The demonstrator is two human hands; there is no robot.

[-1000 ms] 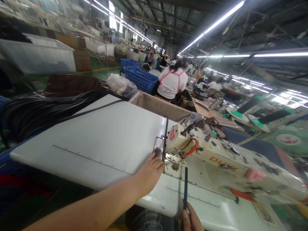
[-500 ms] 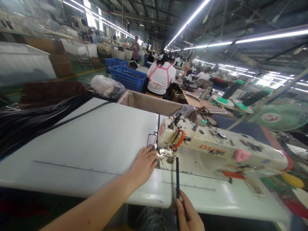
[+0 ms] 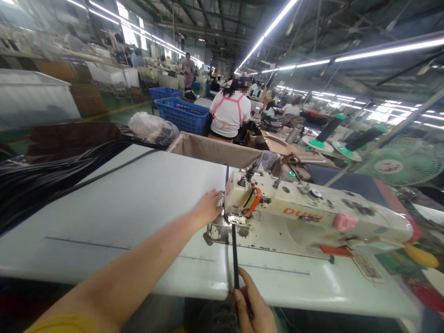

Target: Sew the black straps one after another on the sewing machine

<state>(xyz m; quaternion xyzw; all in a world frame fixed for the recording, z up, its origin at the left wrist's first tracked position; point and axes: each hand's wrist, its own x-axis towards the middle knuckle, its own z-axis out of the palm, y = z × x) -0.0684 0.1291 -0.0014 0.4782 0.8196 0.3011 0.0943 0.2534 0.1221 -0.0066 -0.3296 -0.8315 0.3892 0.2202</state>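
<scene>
A narrow black strip [image 3: 235, 259] runs from under the needle area of the sewing machine [image 3: 284, 203] toward the table's front edge. My right hand [image 3: 252, 303] pinches its near end between thumb and fingers. My left hand [image 3: 208, 206] reaches to the left side of the machine head, its fingers stretched toward a small metal part there; the fingertips are partly hidden. Behind the head, a dark strip [image 3: 227, 172] lies toward the table's far edge. A lamp lights the presser foot [image 3: 236, 219].
Long black strips [image 3: 52, 175] are heaped on the table's left, and one crosses the white tabletop [image 3: 145, 189]. Beyond stand a cloth-lined bin [image 3: 211, 150] and blue crates [image 3: 183, 113]. A seated co-worker [image 3: 229, 111] faces away. Thread cones [image 3: 329, 128] and a fan [image 3: 388, 165] are at right.
My left hand has moved back from beside the needle plate to the left of the machine head. My right hand has brought the black strip leftward, in line with the presser foot.
</scene>
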